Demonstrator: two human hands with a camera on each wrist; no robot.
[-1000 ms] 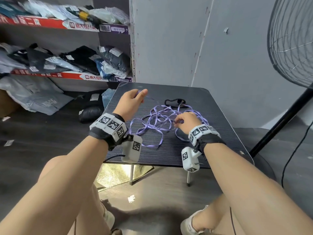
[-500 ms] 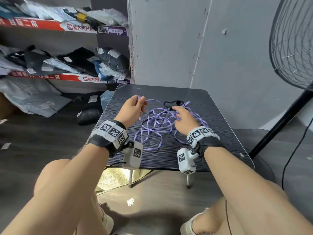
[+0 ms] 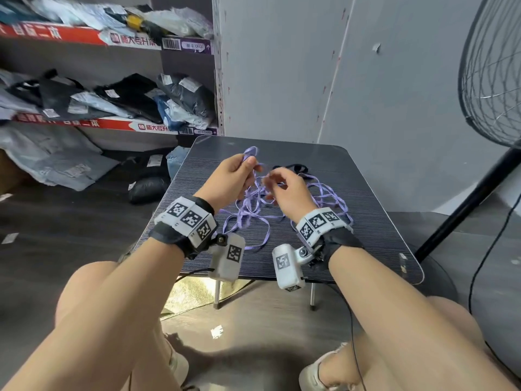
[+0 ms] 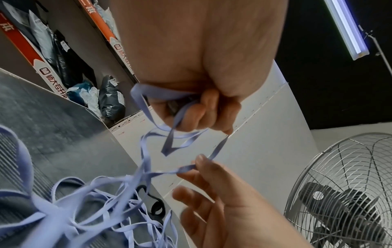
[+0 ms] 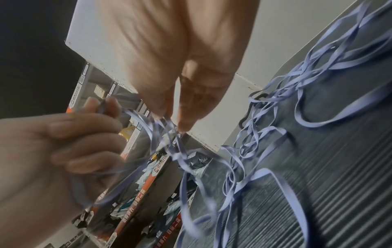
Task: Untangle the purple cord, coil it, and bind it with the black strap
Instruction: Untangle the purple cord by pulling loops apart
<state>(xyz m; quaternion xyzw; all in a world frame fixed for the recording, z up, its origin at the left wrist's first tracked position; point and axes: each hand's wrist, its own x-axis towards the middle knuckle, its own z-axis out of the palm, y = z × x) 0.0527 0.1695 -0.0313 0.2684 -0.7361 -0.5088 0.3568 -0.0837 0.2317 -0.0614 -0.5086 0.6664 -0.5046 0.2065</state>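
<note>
Purple cord (image 3: 255, 204) is the thing in both hands, so the step in hand is judged to be the untangling, with coiling and binding not begun. The left hand (image 3: 229, 179), at centre frame in the head view, has its grip closed on a small loop of the cord, which sticks up above the thumb and fingers; the left wrist view shows the strand passing through the curled fingers (image 4: 203, 114). The right hand (image 3: 284, 190), just beside it to the right, pinches a single strand between thumb and forefinger, its other fingers spread loosely. A short stretch of cord runs between the two grips, raised off the counter (image 3: 375, 227).

Outward from there, strands drop from the hands into a loose heap of crossing loops that spreads over the middle of the counter, toward its lower centre and right. The black strap (image 3: 293, 167) lies on the counter just beyond the hands, at the far edge of the heap, untouched.

The next move probably calls for drawing the pinched strand away from the held loop, gently, so that crossings slide free rather than tighten into knots. A free end is not visible.
</note>
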